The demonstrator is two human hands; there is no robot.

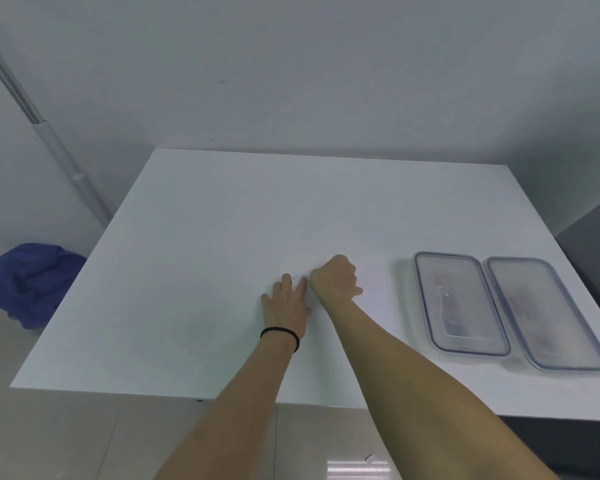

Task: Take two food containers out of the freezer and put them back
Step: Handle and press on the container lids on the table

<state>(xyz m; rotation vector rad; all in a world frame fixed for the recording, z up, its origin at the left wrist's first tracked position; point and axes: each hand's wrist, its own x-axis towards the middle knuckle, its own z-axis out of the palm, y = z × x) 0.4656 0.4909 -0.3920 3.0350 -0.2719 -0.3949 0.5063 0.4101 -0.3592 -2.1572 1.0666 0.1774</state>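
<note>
Two clear lidded food containers lie side by side at the right of a white top (pixel 187 271): the left container (pixel 461 306) and the right container (pixel 548 313), both frosted, with dim contents. My left hand (pixel 286 303) rests flat on the white top near its middle, fingers apart, a black band on the wrist. My right hand (pixel 335 277) sits just right of it, curled into a fist on a faint white sheet (pixel 378 289). Nothing shows in the fist. Both hands are well left of the containers and apart from them.
A blue cloth bundle (pixel 32 282) lies on the floor at the left. A grey pipe (pixel 59 154) runs down the left wall. A dark grey unit (pixel 596 244) stands against the right side of the white top. Pale floor tiles lie in front.
</note>
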